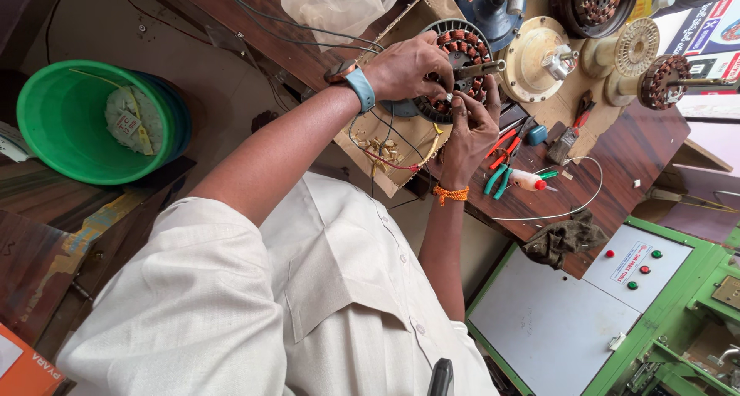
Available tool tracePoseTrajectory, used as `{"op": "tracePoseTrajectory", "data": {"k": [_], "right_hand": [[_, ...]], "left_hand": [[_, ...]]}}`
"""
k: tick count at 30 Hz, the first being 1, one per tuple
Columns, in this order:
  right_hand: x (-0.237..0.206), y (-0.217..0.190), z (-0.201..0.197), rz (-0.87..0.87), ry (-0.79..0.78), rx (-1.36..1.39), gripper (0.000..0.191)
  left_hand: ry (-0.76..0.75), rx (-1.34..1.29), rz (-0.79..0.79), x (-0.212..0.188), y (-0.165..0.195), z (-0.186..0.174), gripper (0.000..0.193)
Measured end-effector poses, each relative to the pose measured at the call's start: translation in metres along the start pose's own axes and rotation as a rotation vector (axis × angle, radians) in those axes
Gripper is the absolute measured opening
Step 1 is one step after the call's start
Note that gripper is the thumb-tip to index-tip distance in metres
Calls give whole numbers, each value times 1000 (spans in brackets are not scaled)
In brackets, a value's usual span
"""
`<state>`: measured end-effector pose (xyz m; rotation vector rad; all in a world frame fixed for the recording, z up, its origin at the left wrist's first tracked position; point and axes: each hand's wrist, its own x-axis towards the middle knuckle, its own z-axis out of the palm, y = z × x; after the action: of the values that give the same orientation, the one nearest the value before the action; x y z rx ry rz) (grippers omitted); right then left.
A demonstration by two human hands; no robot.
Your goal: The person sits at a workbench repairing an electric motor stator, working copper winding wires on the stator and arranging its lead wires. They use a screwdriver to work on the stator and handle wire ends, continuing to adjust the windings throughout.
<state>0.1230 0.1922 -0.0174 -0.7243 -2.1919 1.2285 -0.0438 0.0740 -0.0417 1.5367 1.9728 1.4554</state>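
A round fan stator (465, 43) with copper windings lies on a piece of cardboard (385, 145) on a wooden bench. My left hand (407, 66), with a blue-strapped watch on its wrist, rests on the stator's near edge with fingers curled on it. My right hand (469, 128), an orange thread round its wrist, pinches a thin wire end at the stator's rim just below the left fingers. Thin red and black wires (393, 159) trail from the stator across the cardboard.
Red- and green-handled pliers (501, 159), a small white tube (528, 180), a white wire loop (590, 188) and a dark rag (566, 238) lie right of my hands. More stators (663, 80) and a cream cover (536, 57) sit beyond. Green bowl (73, 122) left; green button panel (640, 265) lower right.
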Motion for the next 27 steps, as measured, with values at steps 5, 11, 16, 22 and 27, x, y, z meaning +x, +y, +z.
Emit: {"op": "tracePoseTrajectory", "data": {"k": [5,11,16,22,27], "right_hand": [[-11,0,9,-79,70,17,16],[-16,-9,20,7,152,11,17],[-20,-12,20,-75,175,-95,17],[-23,-5,29,-114,271,-282,17],[-25,4,15,-159,168,-13,21]], "left_hand": [[-27,37,47,2,7,-3,24],[20,104,33,-7,9,4,14],[32,79,188,-6,-5,0,22],[-70,104,138,2,-7,-7,12],[-80,151,122,2,-2,-9,9]]}}
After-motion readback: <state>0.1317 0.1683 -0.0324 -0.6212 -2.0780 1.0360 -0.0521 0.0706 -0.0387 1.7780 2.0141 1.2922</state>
